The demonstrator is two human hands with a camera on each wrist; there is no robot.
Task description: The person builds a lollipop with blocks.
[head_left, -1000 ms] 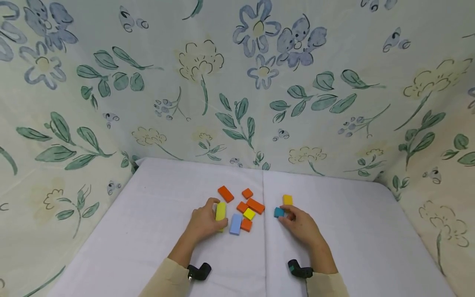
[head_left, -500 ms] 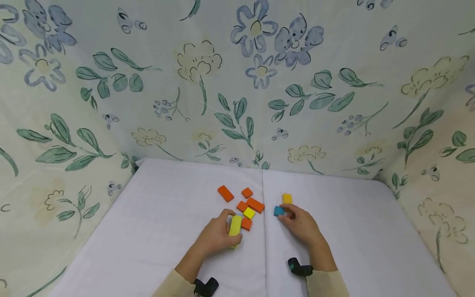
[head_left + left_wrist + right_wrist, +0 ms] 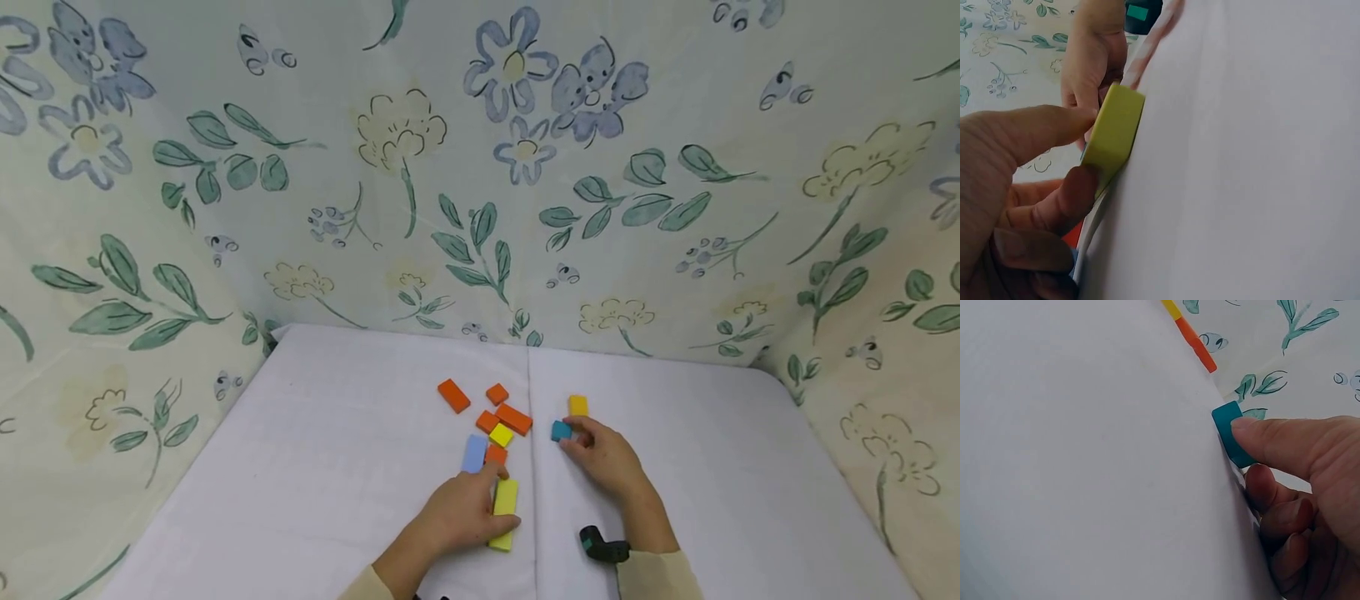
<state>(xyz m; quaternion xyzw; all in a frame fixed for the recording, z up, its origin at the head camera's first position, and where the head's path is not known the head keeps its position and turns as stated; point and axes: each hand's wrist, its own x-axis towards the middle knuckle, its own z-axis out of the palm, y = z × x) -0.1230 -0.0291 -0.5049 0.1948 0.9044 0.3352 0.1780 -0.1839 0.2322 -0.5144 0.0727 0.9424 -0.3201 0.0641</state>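
My left hand [image 3: 468, 512] pinches a long yellow-green block [image 3: 505, 515] between thumb and fingers, close over the cloth near the centre seam. The left wrist view shows the same yellow-green block [image 3: 1115, 131] with the thumb on one side and a fingertip on the other. On the right, my right hand [image 3: 606, 460] holds a small teal block [image 3: 560, 431] by thumb and fingers. Seen from the right wrist, the teal block [image 3: 1233, 434] stands at the cloth with the thumb against its face. A yellow-orange block [image 3: 577, 405] lies just behind my right fingertips.
Between the hands lie several orange blocks [image 3: 514, 419], a small yellow block [image 3: 501, 435] and a light blue block [image 3: 474, 453]. They rest on a white cloth-covered table [image 3: 337, 433] with a seam down its middle. A floral curtain [image 3: 420, 183] rises behind.
My left hand has carried the yellow-green block to the right and toward me, passing over the light blue block, which shows again. The right hand has stayed at the teal block.
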